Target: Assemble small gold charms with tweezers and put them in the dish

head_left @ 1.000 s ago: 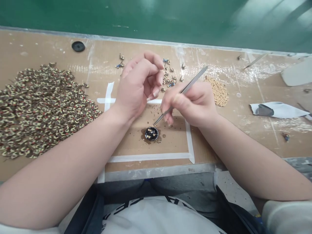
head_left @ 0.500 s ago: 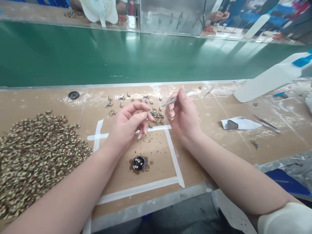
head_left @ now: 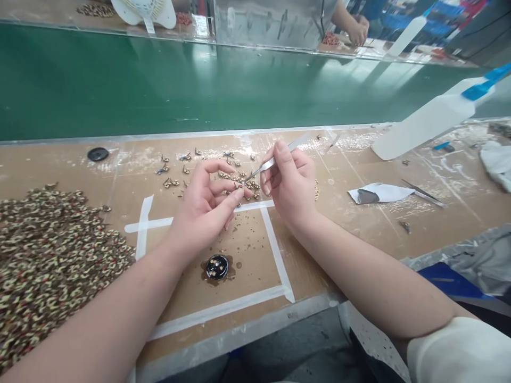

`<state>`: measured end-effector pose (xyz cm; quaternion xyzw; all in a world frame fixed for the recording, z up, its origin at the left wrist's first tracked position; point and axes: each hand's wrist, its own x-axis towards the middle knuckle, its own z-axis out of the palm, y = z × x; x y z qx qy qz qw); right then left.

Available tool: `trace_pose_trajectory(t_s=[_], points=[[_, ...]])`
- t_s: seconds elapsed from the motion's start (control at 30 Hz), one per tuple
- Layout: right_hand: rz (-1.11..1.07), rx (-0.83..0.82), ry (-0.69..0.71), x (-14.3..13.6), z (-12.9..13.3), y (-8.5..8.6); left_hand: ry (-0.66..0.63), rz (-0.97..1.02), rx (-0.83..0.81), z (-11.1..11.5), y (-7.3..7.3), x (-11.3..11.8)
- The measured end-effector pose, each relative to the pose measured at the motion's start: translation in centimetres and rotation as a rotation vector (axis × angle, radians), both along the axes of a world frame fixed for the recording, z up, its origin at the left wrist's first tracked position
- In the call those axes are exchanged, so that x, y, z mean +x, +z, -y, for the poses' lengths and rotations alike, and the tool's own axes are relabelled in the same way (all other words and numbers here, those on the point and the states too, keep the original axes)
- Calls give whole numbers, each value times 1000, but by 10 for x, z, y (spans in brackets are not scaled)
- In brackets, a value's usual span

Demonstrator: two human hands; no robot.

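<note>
My left hand (head_left: pixel 205 205) is closed in a pinch. Between its thumb and index fingertips is a small brass-coloured part (head_left: pixel 240 186) with a touch of red. My right hand (head_left: pixel 291 183) is wrapped round metal tweezers (head_left: pixel 266 166), whose tip points down-left and reaches the part at the left fingertips; whether it grips the part I cannot tell. Behind and beneath the hands lie several similar small parts (head_left: pixel 171 182) scattered on the brown board. Nearer to me, a small black round dish (head_left: pixel 217 266) with wet-looking dark contents and pale bits sits in a damp patch.
A large heap of small parts (head_left: pixel 59 271) spreads at left. White tape strips (head_left: pixel 275 250) frame the dish. A black lid (head_left: pixel 98 154) lies far left. At right are a white bottle (head_left: pixel 431 125), white paper (head_left: pixel 383 192) and another pair of tweezers (head_left: pixel 423 193). Beyond the green belt (head_left: pixel 120 85), another person's hands work.
The tweezers tip has come to the left fingertips, and the left thumb and index finger have closed on the small part. The whole view has shifted slightly, so the table appears farther left.
</note>
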<state>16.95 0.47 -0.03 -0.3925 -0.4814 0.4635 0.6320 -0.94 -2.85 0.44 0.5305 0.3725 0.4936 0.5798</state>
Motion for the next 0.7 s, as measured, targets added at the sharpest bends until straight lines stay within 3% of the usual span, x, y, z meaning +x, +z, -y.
trace_pose_trajectory(t_s=[0.27,0.5,0.7], points=[[76,14,6,2,-1,-4,-3,17,5,0,-2,0],[54,-14,-6,1,-1,-3,24,-161,24,0,0,0],[52,-22,-9,0,-1,-3,19,-161,38,0,-1,0]])
